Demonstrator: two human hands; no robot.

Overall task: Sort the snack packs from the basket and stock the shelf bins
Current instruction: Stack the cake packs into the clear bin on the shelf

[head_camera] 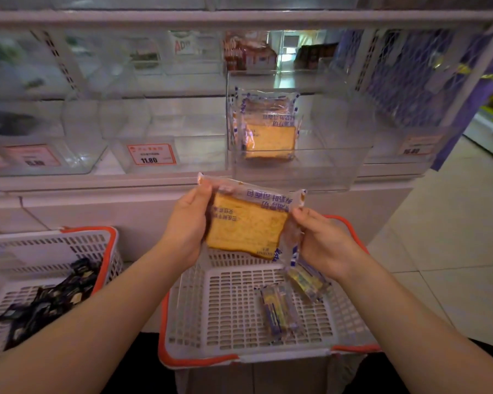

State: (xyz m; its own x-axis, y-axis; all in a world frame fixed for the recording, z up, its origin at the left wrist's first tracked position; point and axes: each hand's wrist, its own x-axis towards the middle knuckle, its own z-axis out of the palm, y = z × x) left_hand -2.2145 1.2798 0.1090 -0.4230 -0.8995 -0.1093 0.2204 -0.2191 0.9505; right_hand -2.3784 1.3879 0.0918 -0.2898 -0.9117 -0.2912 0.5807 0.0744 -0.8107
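Bread pack (246,223) is sitting between our hands above the basket (268,351); we're gripping it with left hand (187,226) and right hand (322,240), clear bin (339,166) straight ahead.

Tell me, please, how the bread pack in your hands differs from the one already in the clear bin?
The held bread pack is gripped at both ends by the left hand and right hand above the basket; the binned bread pack stands untouched inside the clear bin. The held one tilts; the binned one stands upright. Both look like the same yellow slice in clear wrap.
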